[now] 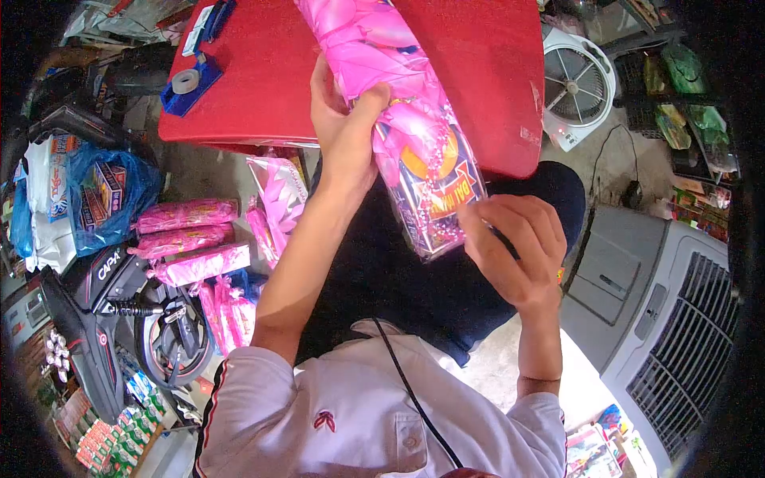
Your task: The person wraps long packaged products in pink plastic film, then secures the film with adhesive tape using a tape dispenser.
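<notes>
A long package in pink ribbon and clear wrap, with a dark printed box inside, is tilted over the front edge of the red table. My left hand is wrapped round its left side, the thumb on top of the pink ribbon. By the lower right corner of the package is my right hand, its fingers bent and the thumb and fingertips close together at the wrap. Whether those fingertips pinch anything is too small to tell.
A blue tape dispenser lies at the table's left. Several pink wrapped packages and a motorbike are on the left. A white fan and a grey air cooler stand on the right.
</notes>
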A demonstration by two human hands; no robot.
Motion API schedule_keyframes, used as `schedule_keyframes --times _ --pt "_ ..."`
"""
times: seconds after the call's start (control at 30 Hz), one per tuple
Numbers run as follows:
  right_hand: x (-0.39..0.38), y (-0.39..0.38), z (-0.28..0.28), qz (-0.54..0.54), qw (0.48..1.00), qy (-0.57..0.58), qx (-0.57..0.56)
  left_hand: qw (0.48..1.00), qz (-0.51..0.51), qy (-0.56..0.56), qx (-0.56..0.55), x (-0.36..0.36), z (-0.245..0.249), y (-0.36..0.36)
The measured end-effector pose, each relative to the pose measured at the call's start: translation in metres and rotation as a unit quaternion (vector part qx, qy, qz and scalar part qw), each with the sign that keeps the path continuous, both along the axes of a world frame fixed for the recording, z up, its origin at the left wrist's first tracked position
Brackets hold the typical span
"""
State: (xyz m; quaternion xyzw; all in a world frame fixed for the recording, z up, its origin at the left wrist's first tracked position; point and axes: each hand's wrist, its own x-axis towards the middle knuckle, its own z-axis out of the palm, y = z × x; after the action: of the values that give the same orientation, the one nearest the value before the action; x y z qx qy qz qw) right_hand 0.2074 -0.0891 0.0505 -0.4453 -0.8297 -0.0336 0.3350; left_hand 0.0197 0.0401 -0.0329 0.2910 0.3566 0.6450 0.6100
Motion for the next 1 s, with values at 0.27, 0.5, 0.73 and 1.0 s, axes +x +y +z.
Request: schedule_keyframes --times 0.27,0.5,0.73,1.0 --pt "0.015 -0.002 -0.021 0.025 0.998 -0.024 0.049 1.0 -0.002 0.0 -0.002 0.005 -0.001 -0.002" --pt "0.01 -0.001 -0.006 -0.038 0.999 0.003 -0.018 1.0 0.002 -0.005 0.0 0.002 -0.001 0.0" --pt "0.016 -0.005 -0.011 -0.049 0.998 -0.01 -0.037 1.0 0.004 -0.012 -0.005 0.005 -0.002 -0.001" --pt "0.022 -0.004 -0.017 -0.012 0.999 0.03 -0.038 1.0 -0.013 -0.025 0.004 0.001 -0.003 0.001"
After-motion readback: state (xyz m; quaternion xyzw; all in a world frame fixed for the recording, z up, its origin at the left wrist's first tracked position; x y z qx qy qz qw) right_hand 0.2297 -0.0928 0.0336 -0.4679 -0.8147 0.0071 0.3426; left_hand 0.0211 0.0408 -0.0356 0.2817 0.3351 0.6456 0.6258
